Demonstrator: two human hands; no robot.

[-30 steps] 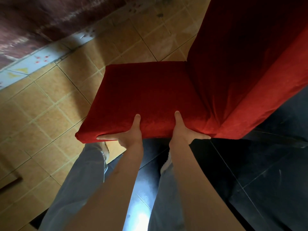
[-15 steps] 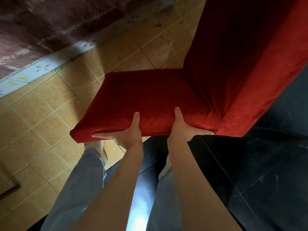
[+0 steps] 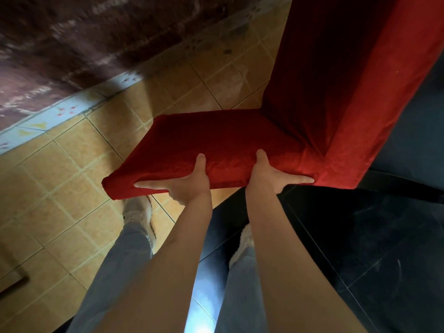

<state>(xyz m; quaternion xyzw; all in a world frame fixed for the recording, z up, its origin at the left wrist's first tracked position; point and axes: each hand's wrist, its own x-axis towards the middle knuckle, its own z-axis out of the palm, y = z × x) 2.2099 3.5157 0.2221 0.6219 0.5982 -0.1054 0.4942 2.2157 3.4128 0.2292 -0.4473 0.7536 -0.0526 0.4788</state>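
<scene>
A chair in a red velvet cover fills the middle and right of the view, with its seat [image 3: 216, 138] in front of me and its tall backrest [image 3: 336, 75] rising at the right. My left hand [image 3: 187, 182] grips the near edge of the seat, thumb on top and index finger stretched along the side. My right hand [image 3: 272, 175] grips the same edge closer to the backrest, thumb on top and a finger pointing at the seat's corner. The other fingers of both hands are hidden under the seat. The chair's legs are hidden.
Tan floor tiles [image 3: 72, 188] lie to the left, dark glossy tiles [image 3: 360, 248] to the right. A dark reddish wall [image 3: 84, 44] with a pale tiled skirting [image 3: 60, 114] runs along the upper left. My jeans legs and white shoes [image 3: 139, 212] stand below the seat.
The seat has shifted a little to the right and looks flatter in the view. My left foot has come forward onto the tan tiles. Both hands keep their grip.
</scene>
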